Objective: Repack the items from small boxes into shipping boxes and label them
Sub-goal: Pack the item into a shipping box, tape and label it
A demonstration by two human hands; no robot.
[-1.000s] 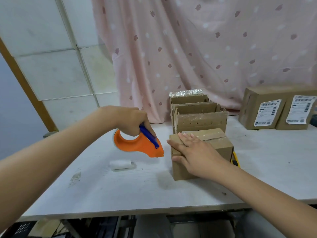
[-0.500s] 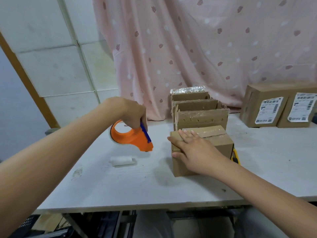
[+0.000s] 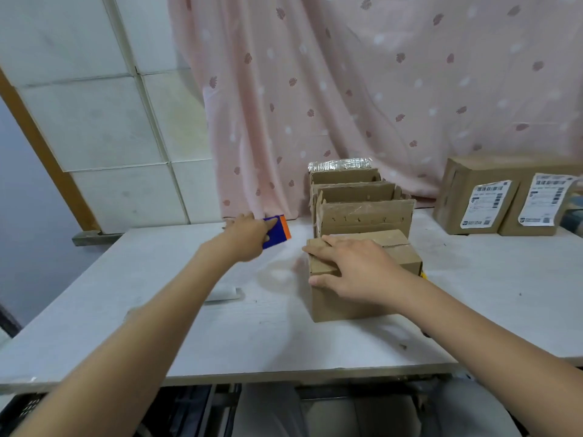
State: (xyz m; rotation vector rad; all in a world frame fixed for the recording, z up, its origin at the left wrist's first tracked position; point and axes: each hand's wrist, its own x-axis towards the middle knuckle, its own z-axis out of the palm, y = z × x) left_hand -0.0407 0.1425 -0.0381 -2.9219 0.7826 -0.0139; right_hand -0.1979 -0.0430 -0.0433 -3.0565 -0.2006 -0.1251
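On the table (image 3: 157, 310), the left hand (image 3: 246, 238) grips one tape gun (image 3: 277, 231) left of the taped box (image 3: 362, 279), which the flat right hand (image 3: 356, 269) presses; three open boxes (image 3: 362, 212) stand behind, two labelled boxes (image 3: 504, 197) right.

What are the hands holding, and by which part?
Left hand grips the tape dispenser by its blue handle; right hand rests flat on the taped box.

You get soft, even, fairly bright light with only faint shadows on the counter (image 3: 315, 335), slight motion blur on the left hand (image 3: 247, 236), and wide-angle bowing at the edges.
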